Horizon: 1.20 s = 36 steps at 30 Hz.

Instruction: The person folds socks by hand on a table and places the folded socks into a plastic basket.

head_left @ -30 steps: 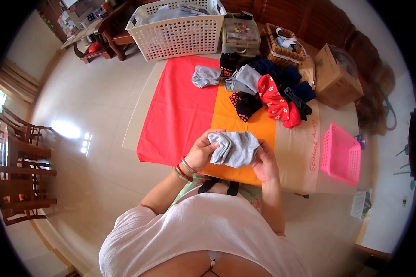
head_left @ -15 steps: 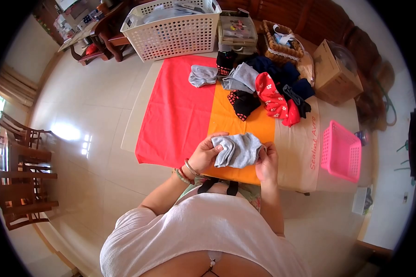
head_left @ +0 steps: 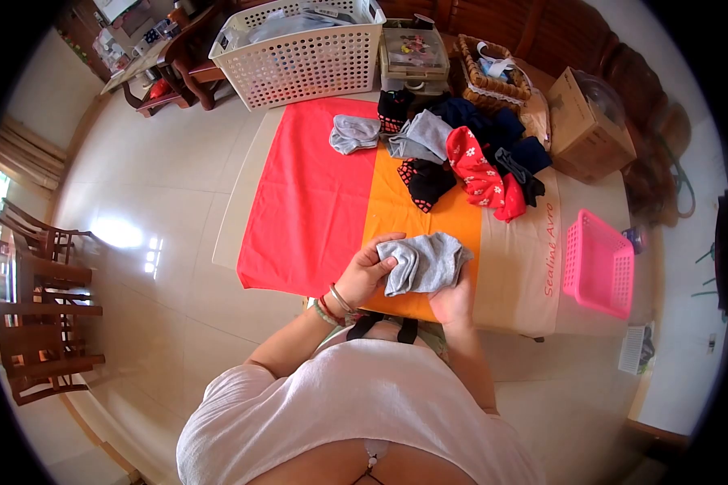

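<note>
A folded pair of grey socks (head_left: 425,264) is held over the near edge of the table, above the orange stripe of the cloth. My left hand (head_left: 368,271) pinches its left end, thumb on top. Around the right end is my right hand (head_left: 453,303), its fingers mostly hidden behind the fabric. Beyond them on the cloth lie another folded grey pair of socks (head_left: 354,134) and a heap with grey cloth (head_left: 421,136), a red flowered piece (head_left: 477,170), a black piece with red netting (head_left: 425,184) and dark blue clothes (head_left: 481,121).
A white perforated basket (head_left: 299,65) stands at the back left, beside a lidded plastic box (head_left: 414,56). Further right are a wicker basket (head_left: 493,81) and a cardboard box (head_left: 588,133). A pink basket (head_left: 597,265) sits on the table's right side. Wooden chairs (head_left: 48,315) stand far left.
The grey socks have shifted slightly to the right. My right hand has moved from gripping their right edge to lower down, behind them. The left hand keeps its pinch.
</note>
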Tool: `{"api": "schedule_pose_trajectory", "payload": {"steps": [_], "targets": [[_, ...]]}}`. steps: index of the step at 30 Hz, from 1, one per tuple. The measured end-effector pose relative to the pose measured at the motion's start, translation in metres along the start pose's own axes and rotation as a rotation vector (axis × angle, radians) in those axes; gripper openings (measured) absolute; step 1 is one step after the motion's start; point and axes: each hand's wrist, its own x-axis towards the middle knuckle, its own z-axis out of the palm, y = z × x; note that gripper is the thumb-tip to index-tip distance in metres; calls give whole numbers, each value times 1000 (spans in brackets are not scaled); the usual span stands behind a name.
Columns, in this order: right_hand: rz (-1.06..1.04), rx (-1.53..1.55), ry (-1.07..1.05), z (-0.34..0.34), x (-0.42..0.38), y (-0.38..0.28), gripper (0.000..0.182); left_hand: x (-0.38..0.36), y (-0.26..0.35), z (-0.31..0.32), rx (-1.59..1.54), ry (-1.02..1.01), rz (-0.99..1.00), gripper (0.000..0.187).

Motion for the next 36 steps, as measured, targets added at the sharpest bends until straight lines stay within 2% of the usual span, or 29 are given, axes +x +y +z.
{"api": "schedule_pose_trajectory", "payload": {"steps": [3,6,13,14,16,17,19,20,23,24,27,30,31,32,33,36], "targets": [[-40,81,88,7,-3,-1,50,-1,1,3,64,3,6,39],[-93,48,27,4,-2,-3,50,-2,1,4,244,25,44,41],[-94,-327,-23,-4,-1,-6,55,-5,-4,8,506,72,203,45],[-91,-264,-53,-3,-1,-8,53,-6,-6,9,549,79,231,45],[-83,-136,-111,7,0,-12,49,-10,-3,7,637,79,149,42],[-120,-373,-73,6,1,-11,46,-11,-2,6,680,79,108,40],[-191,-846,8,-1,6,-10,41,-10,3,10,874,42,236,36],[-228,-901,86,-7,10,-8,31,-9,5,12,970,22,300,35],[-202,-964,117,-8,14,-18,24,-9,10,16,1222,79,177,29],[-252,-1056,131,-2,13,-23,19,-8,7,15,1150,52,214,27],[-309,-1080,192,-9,19,-27,19,-4,3,5,1250,-59,248,24],[-437,-1354,272,-26,29,-37,24,-2,12,8,1348,-305,555,24],[-482,-1446,300,-27,31,-40,25,-5,14,9,1385,-398,486,24],[-413,-1557,301,-27,31,-46,25,-8,17,9,1419,-490,416,23],[-482,-1636,282,-26,32,-44,25,-11,17,9,1451,-581,345,23],[-653,-1848,257,-26,36,-35,26,-14,7,6,1542,-550,383,27]]}}
